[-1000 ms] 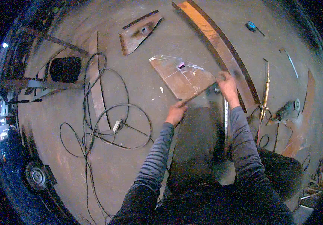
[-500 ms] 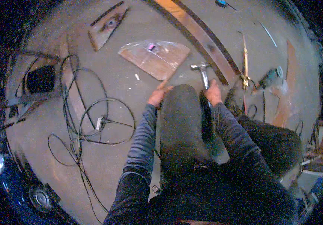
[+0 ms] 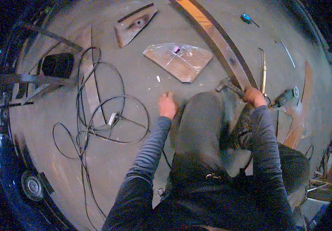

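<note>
My right hand (image 3: 254, 96) grips a hammer (image 3: 233, 88) by its handle, held above the floor to the right of my raised knee, its metal head pointing left. At the left of that knee, my left hand (image 3: 168, 106) hangs low with its fingers curled inward; whatever they may hold is hidden. Ahead of both hands lies a brown fan-shaped metal plate (image 3: 185, 69) with pale lines and a small pink mark. A long curved steel channel (image 3: 221, 40) runs from the far edge down to near my right hand.
A second cut plate (image 3: 135, 30) lies farther left. Looped black cables (image 3: 114, 97) cover the left floor near a metal frame (image 3: 46, 79). On the right are a brass torch (image 3: 264, 73), an angle grinder (image 3: 286, 97) and brown metal pieces (image 3: 306, 92); a blue tape measure (image 3: 245, 17) lies far off.
The hammer has swung from pointing away to pointing left as my right hand moved right. My left hand has pulled back slightly, its fingers now curled. The view has shifted a little.
</note>
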Demonstrator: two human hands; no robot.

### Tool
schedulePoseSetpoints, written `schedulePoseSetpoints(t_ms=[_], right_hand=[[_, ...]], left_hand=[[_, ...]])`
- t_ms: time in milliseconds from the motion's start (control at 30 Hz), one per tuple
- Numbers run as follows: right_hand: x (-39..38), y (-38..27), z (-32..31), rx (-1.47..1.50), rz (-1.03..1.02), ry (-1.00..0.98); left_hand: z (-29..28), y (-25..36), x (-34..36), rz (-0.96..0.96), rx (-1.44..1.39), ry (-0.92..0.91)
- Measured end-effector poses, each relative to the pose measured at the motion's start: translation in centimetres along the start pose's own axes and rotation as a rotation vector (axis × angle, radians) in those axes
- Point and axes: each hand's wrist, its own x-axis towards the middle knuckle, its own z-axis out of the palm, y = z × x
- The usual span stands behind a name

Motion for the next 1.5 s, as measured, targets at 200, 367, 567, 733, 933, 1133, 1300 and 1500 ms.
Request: schedulePoseSetpoints(t_ms=[200,367,567,733,933,1133,1300,1500], right_hand=[[0.4,-7.2,-3.0,-0.228,-0.046,0.183],[0.7,-9.2,-4.3,-0.283,0.014,0.133],[4.9,-7.8,-3.6,-0.296,0.024,0.189],[2.3,-9.0,-4.4,-0.308,-0.019,0.128],[1.2,-9.1,-4.5,-0.271,0.031,0.123],[0.7,-7.7,-3.3,-0.282,0.018,0.136],[0.1,-7.1,-2.8,-0.251,0.018,0.225],[0.5,-7.2,-1.9,-0.307,0.036,0.221]], left_hand=[[2.3,-0.9,-5.1,0.307,-0.393,-0.312],[2.0,3.6,-5.5,0.112,-0.363,-0.355],[4.7,4.8,-5.5,0.087,-0.286,-0.246],[1.1,4.5,-4.8,0.180,-0.451,-0.367],[2.8,4.4,-3.2,0.069,-0.245,-0.286],[4.3,3.2,-1.6,0.052,-0.194,-0.401],[2.8,-0.8,-1.3,-0.070,-0.450,-0.360],[-5.0,-1.1,1.5,-0.277,-0.731,-0.209]])
